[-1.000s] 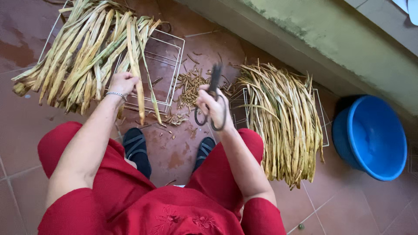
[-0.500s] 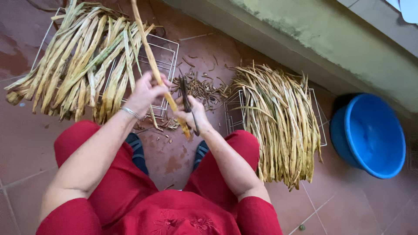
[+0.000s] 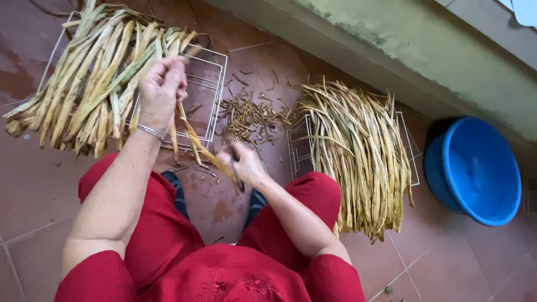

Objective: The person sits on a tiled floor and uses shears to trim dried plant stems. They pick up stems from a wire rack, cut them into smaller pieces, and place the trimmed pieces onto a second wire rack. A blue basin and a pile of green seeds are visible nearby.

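Holding one long yellow-green stalk (image 3: 193,137) up by its top end, left hand (image 3: 161,95) has its fingers clenched round it above the left wire rack (image 3: 215,84). Right hand (image 3: 246,165) grips a small dark tool (image 3: 237,178), fingers closed on it, working at the stalk's lower end just over the knees; can't tell the tool's exact kind.

To do this well, my read: keep the stalk taut between both hands, tool angled away from the left wrist, let trimmings drop toward the scrap heap (image 3: 249,114) on the floor, not on the lap.

Counts:
- wire racks: 2, second rack (image 3: 411,162) on the right
- stalk piles: 2, left bundle (image 3: 89,84) thicker pieces, right bundle (image 3: 358,156) thinner strips; single stalks too many to count
- blue basin (image 3: 475,170): 1, far right, well apart from the hands
- bracelet (image 3: 150,132): 1, left wrist
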